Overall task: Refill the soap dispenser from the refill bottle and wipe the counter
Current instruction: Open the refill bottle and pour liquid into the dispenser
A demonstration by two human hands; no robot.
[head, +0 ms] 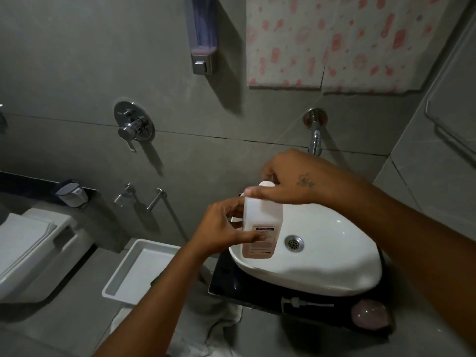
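1. I take the white basin (334, 256) as my landmark. The refill bottle (262, 225) stands upright over its left rim; whether its base rests on the rim or hangs just above it I cannot tell.

2. My left hand (226, 228) wraps the bottle's body from the left, fingers (253, 237) curled onto the label and closed on it. I judge this is a bracing grip, so the bottle will not turn.

3. My right hand (288, 184) comes in from above the basin and sits over the white cap (266, 184), fingers closed around it. It reads as a twisting hold to open the cap, though I cannot see whether the cap is loose.

4. Working over the basin makes sense: any drip would fall in the bowl, not on the dark counter (231, 279) under it.

5. The wall dispenser (202, 34) hangs high on the wall, well above and left of the basin, with little liquid in its clear tank.

6. A pump head (304, 304) lies on the counter at the basin's near edge, beside a round pinkish thing (369, 315) I cannot identify.

7. Pouring and wiping are not yet done.
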